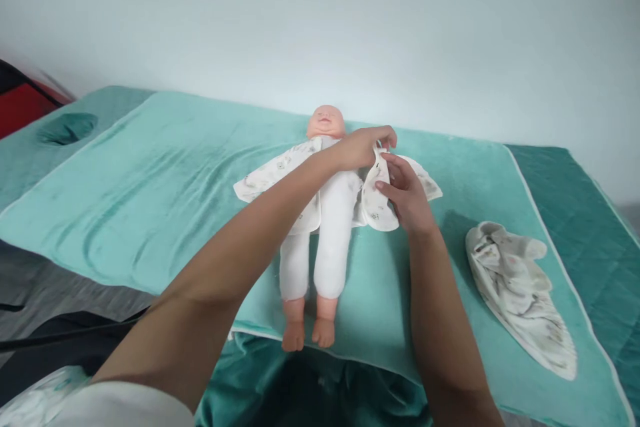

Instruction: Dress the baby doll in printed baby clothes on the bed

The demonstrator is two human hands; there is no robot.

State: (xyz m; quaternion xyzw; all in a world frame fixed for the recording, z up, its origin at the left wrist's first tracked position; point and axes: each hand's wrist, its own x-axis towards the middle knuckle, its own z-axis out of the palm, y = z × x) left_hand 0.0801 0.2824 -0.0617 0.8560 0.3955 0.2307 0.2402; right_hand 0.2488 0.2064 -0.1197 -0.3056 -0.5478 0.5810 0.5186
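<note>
A baby doll (332, 240) lies on its back with its head toward the wall and its bare feet toward me. Its body and legs are white. A printed white baby shirt (377, 197) is spread open around it, one sleeve out to each side. My left hand (365, 147) reaches across the doll's chest, its fingers bent over the top of the shirt's right front panel. Lower on that same panel, my right hand (406, 193) pinches the cloth between thumb and fingers. My left hand and forearm hide part of the doll's torso.
A crumpled printed white garment (520, 300) lies to the right on the light green sheet (150, 193). Beneath the sheet is a darker green padded bed (575, 213) with a face hole (67, 128) at its left end. The white wall (320, 27) borders the far side.
</note>
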